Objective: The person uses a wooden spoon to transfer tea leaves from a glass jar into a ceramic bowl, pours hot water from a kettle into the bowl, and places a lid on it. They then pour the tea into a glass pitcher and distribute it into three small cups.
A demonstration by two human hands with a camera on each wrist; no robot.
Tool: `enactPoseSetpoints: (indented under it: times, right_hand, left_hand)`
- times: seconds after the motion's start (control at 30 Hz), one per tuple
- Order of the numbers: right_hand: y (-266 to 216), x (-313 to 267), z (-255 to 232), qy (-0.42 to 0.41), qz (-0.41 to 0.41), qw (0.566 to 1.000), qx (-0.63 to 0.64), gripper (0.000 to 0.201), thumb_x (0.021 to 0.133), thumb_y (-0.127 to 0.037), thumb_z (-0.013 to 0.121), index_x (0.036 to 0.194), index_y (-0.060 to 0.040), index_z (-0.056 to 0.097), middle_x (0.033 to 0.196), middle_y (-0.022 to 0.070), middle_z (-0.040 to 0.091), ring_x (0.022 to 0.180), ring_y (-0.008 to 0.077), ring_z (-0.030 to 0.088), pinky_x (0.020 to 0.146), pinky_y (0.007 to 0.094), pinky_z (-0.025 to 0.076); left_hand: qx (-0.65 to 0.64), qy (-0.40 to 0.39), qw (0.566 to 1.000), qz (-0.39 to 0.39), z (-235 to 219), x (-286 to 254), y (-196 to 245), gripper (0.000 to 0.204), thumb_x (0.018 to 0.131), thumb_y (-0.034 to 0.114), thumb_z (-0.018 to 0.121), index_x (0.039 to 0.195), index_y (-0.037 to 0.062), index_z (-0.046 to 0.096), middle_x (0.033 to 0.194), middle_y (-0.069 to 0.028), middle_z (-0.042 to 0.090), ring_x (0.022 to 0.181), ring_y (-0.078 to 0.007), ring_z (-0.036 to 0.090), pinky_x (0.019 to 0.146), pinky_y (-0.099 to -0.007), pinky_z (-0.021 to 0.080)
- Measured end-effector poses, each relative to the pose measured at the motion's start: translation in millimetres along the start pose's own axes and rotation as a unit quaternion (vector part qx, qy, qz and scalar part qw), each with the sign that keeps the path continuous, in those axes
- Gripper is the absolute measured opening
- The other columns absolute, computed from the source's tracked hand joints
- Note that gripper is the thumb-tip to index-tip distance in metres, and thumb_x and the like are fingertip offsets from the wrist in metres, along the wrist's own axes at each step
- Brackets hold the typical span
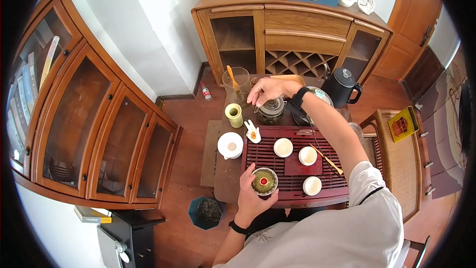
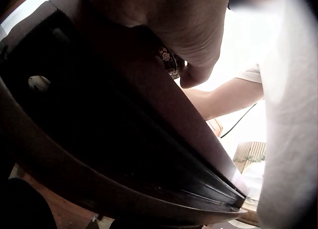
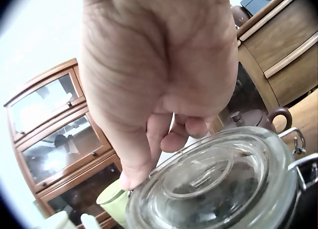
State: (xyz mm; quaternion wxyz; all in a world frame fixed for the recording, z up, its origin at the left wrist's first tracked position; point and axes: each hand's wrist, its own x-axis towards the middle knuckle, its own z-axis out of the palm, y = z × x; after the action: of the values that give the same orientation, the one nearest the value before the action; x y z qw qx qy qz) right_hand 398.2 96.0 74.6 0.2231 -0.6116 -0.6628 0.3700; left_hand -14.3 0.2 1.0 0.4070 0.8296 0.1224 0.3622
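My left hand (image 1: 252, 199) grips a small round patterned cup (image 1: 258, 187), thumb and fingers around its sides. Inside the cup is green, with a red round spot at its middle. In the left wrist view only a strip of its floral side (image 2: 171, 65) shows past the hand. My right hand (image 1: 271, 91) reaches over a clip-top glass jar (image 1: 271, 114). The right wrist view has the thumb and curled fingers at the far rim of its glass lid (image 3: 198, 177), where a thin metal wire runs. A metal clasp (image 3: 298, 144) stands at the lid's other side.
Several white cups (image 1: 283, 147) and a wooden scoop (image 1: 333, 165) lie on the slatted tea tray (image 1: 292, 196). Around it stand a white lidded pot (image 1: 230, 145), green tool holder (image 1: 233, 115), white hand-shaped ornament (image 1: 252, 132) and black kettle (image 1: 342, 88). A bin (image 1: 205, 213) sits left.
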Motion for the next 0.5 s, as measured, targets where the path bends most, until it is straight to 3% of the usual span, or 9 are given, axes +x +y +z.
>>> enactPoseSetpoints:
  times: [0.07, 0.2, 0.3, 0.5]
  right_hand:
    - [-5, -5, 2, 0.014, 0.020, 0.997, 0.067, 0.038, 0.087, -0.007, 0.088, 0.125, -0.0059, 0.081, 0.109, 0.0080, 0.083, 0.101, 0.0158, 0.076, 0.091, 0.0314, 0.059]
    - [-9, -12, 11, 0.050, 0.044, 0.997, 0.030, 0.029, 0.093, -0.008, 0.084, 0.122, -0.0042, 0.080, 0.108, 0.0061, 0.083, 0.104, 0.0153, 0.077, 0.091, 0.0315, 0.060]
    - [-2, -13, 20, 0.075, 0.012, 0.995, 0.068, 0.028, 0.094, -0.010, 0.084, 0.121, -0.0043, 0.080, 0.107, 0.0053, 0.083, 0.101, 0.0142, 0.077, 0.089, 0.0314, 0.060]
    - [1, -13, 35, 0.147, -0.011, 0.989, 0.004, 0.025, 0.093, -0.017, 0.085, 0.114, -0.0047, 0.080, 0.099, 0.0073, 0.082, 0.092, 0.0181, 0.076, 0.086, 0.0345, 0.059]
  left_hand:
    - [0.003, -0.005, 1.000, -0.005, 0, -1, 0, 0.089, 0.075, 0.021, 0.095, 0.140, 0.0018, 0.037, 0.153, -0.0333, 0.049, 0.138, -0.0475, 0.053, 0.114, -0.0525, 0.048]
    - [0.001, -0.002, 1.000, -0.005, 1, -1, 0, 0.088, 0.075, 0.022, 0.095, 0.139, 0.0008, 0.038, 0.153, -0.0329, 0.049, 0.138, -0.0472, 0.053, 0.114, -0.0525, 0.048]
    - [0.004, 0.000, 1.000, -0.004, 0, 0, 1, 0.088, 0.075, 0.022, 0.095, 0.139, 0.0011, 0.037, 0.153, -0.0329, 0.049, 0.138, -0.0473, 0.054, 0.114, -0.0526, 0.048]
    - [0.001, 0.000, 1.000, 0.005, 1, -2, -1, 0.088, 0.076, 0.022, 0.094, 0.139, 0.0018, 0.037, 0.153, -0.0330, 0.049, 0.138, -0.0476, 0.054, 0.115, -0.0529, 0.048]
